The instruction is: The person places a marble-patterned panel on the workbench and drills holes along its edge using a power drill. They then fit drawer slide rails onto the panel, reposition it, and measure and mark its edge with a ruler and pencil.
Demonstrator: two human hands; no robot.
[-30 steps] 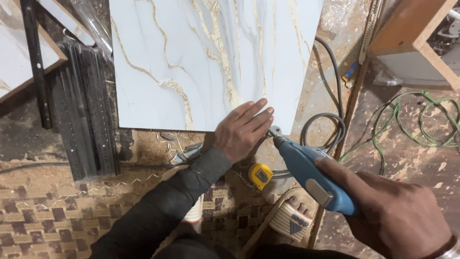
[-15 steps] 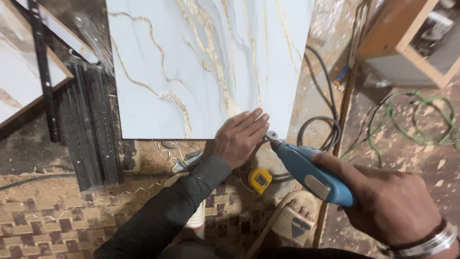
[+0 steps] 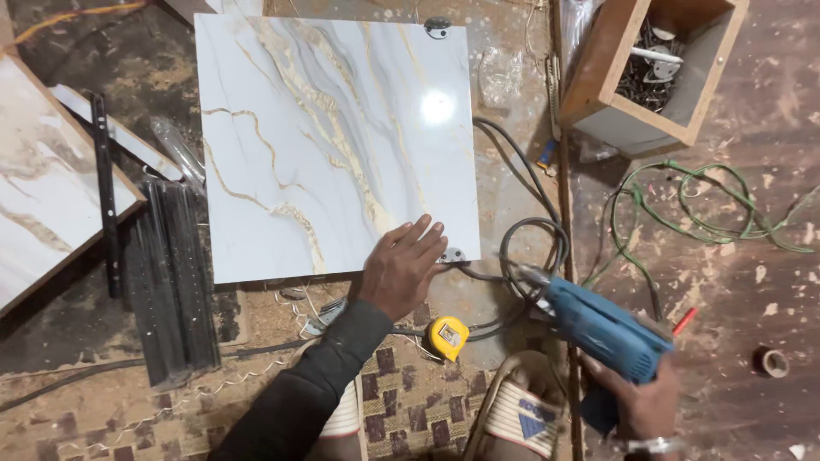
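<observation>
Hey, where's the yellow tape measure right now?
In the head view, the yellow tape measure lies on the floor low in the middle, just right of the left hand and left of the blue drill.

Yellow tape measure (image 3: 448, 335), open wooden box (image 3: 598, 81), green wire tangle (image 3: 683, 209), black metal strips (image 3: 175, 282).

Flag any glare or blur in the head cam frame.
Head view: a bright glare spot on the glossy marble-pattern panel near its right side; left hand on the panel's lower corner looks sharp; the blue power drill in the right hand is slightly soft at its tip; floor corners fall darker.
</observation>
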